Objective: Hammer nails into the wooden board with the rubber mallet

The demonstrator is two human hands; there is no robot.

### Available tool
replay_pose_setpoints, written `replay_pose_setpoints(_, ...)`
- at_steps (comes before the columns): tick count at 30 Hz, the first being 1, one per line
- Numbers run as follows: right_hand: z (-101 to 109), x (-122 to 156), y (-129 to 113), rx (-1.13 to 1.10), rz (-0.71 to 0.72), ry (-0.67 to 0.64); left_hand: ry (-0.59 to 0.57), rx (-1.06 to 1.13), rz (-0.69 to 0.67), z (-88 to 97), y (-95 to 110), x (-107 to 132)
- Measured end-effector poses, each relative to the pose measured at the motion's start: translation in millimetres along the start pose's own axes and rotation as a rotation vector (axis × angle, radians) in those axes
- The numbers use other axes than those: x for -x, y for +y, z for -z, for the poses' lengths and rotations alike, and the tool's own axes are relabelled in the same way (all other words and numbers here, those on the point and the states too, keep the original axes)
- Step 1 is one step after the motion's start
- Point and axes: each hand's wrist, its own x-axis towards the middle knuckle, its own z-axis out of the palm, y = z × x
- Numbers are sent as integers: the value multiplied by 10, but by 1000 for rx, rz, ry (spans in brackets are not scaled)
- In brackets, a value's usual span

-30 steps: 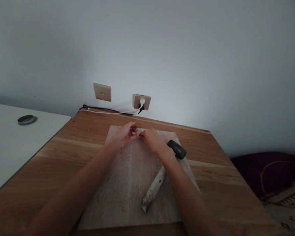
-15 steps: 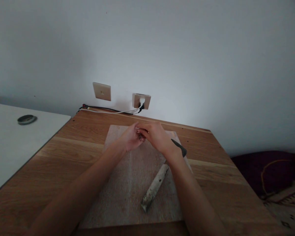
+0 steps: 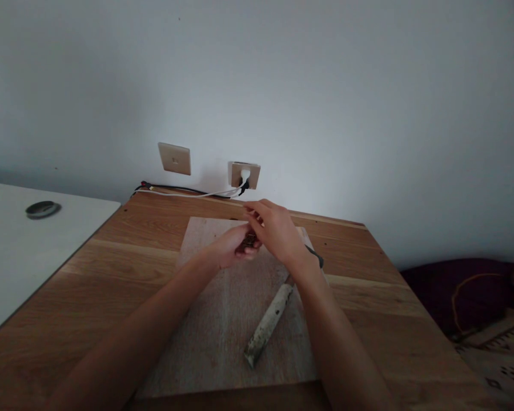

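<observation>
Brown handful (image 3: 249, 240), two hands (image 3: 236, 245) (image 3: 279, 230), one hammer (image 3: 269, 324)

Dark brown pieces (image 3: 249, 242), dark-blotched whitish handle (image 3: 269, 325), pinkish-grey board (image 3: 227, 325), brown wood-grained table (image 3: 389, 325)

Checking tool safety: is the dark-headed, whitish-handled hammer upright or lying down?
Lying: its handle stretches along the pale wooden board.

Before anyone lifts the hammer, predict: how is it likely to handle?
The hammer's straight handle looks stiff, and its dull, blotchy surface probably isn't slippery. Its dark head, partly hidden behind the right forearm, likely makes that end heavier.
</observation>
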Motion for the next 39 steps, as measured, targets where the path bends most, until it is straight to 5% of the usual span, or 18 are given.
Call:
replay_pose_setpoints(6, 140, 26, 86, -57, 84, 209, -97, -1129, -209, -107, -108, 118)
replay_pose_setpoints(13, 179, 44, 120, -29, 102, 229, -300, -1388, -292, -212, -43, 242)
replay_pose_setpoints(18, 454, 189, -61, -16, 156, 269, -413, -1403, -328, -262, 210, 456)
replay_pose_setpoints(22, 773, 496, -167, -36, 168, 304, -277, -1485, -348, -333, 341, 883)
replay_pose_setpoints(25, 809, 954, 15, 27, 95, 224, -36, -1595, -352, -374, 178, 1293)
replay_pose_setpoints(31, 239, 2364, 699, 139, -338, 33, 127, -1738, -501, -303, -632, 1908)
replay_pose_setpoints(33, 49, 2695, 787, 145, -428, 59, 196, -1738, -593, -245, -824, 2009)
replay_pose_setpoints(39, -167, 2772, 547, 57, -500, 92, 353, -1782, -655, -44, -875, 2150)
